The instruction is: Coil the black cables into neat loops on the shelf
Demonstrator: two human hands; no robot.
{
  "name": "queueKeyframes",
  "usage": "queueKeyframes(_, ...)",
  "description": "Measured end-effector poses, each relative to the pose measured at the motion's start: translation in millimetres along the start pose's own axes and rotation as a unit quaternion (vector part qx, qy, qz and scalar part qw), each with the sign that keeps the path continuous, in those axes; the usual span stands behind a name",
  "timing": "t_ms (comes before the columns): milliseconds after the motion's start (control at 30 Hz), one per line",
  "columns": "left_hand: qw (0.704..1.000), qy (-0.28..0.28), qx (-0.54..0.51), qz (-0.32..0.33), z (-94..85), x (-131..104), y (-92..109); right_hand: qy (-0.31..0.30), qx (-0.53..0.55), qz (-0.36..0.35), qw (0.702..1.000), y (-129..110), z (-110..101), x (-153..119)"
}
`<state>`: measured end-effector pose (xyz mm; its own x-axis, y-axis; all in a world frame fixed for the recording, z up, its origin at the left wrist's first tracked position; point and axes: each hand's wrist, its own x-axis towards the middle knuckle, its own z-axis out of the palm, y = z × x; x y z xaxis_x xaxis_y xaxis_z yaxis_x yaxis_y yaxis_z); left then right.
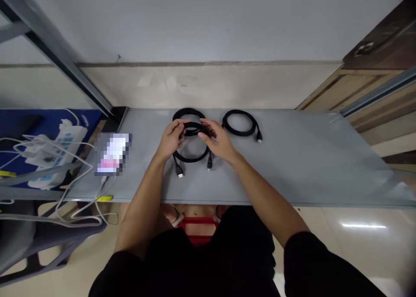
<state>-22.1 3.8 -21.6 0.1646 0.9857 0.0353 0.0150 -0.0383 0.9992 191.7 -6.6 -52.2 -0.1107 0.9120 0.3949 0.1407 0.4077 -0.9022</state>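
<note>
A coiled black cable [191, 159] is at the middle of the grey table, its two plugs pointing toward the front edge. Over its middle, my left hand [173, 136] pinches the left side of a bundle of black cable loops [194, 125]. My right hand [217, 138] has its thumb and fingers closed round the right side of the same bundle. Whether the bundle is separate from the larger loop below cannot be made out. Right of my hands, another coiled black cable [239, 133] lies flat with its plug at the lower right.
A phone [113, 154] with a white charging cable lies at the left end of the grey table [308, 158]. Further left, a white power strip [69, 141] and tangled white cables rest on a blue surface. A wall stands behind; metal posts rise at both sides.
</note>
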Motion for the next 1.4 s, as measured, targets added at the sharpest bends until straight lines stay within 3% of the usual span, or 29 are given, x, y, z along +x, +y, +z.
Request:
queueKeyframes(100, 0.994, 0.023, 0.080, 0.066, 3.4, 1.7, -5.6, -0.056, 0.061, 0.080, 0.993, 5.8, 4.9, -2.2)
queueKeyframes(167, 0.971, 0.051, 0.184, 0.143, 7.2, 2.1, -9.5, -0.061, 0.086, 0.119, 0.987, 9.8, 7.9, -2.4)
queueKeyframes(233, 0.938, 0.065, 0.280, 0.195, 11.8, 1.5, -11.9, -0.044, 0.097, 0.126, 0.986, 12.1, 10.2, -1.3)
queueKeyframes(333, 0.913, 0.065, 0.351, 0.196, 16.7, 2.0, -10.8, -0.023, 0.094, 0.104, 0.990, 13.1, 6.1, 3.9)
queueKeyframes(400, 0.908, 0.068, 0.367, 0.189, 15.8, 7.0, -6.9, 0.008, 0.051, 0.074, 0.996, 14.8, -7.7, 10.7)
queueKeyframes(500, 0.901, 0.070, 0.383, 0.191, 6.4, 27.4, 1.6, 0.106, -0.103, 0.022, 0.989, 24.0, -47.1, 23.3)
queueKeyframes(633, 0.894, 0.068, 0.406, 0.174, -11.9, 75.9, 8.9, 0.213, -0.324, 0.067, 0.919, 46.7, -100.0, 31.0)
queueKeyframes(700, 0.900, 0.065, 0.399, 0.164, -17.1, 99.6, 8.4, 0.217, -0.364, 0.127, 0.896, 56.1, -111.8, 29.3)
queueKeyframes(800, 0.894, 0.048, 0.418, 0.154, -15.5, 119.3, 5.7, 0.196, -0.373, 0.192, 0.886, 61.8, -114.3, 25.4)
queueKeyframes(933, 0.836, 0.050, 0.541, 0.078, -1.7, 115.1, 8.3, 0.197, -0.353, 0.190, 0.895, 58.6, -113.2, 24.1)
queueKeyframes(1100, 0.771, -0.007, 0.636, -0.045, 12.4, 104.4, 18.3, 0.201, -0.349, 0.179, 0.898, 51.6, -113.4, 25.7)
queueKeyframes(1267, 0.735, -0.021, 0.674, -0.068, 17.4, 109.6, 21.6, 0.165, -0.364, 0.189, 0.897, 43.7, -106.9, 26.4)
queueKeyframes(1400, 0.724, -0.028, 0.686, -0.066, 19.1, 116.4, 21.9, 0.133, -0.368, 0.202, 0.898, 42.6, -104.6, 26.4)
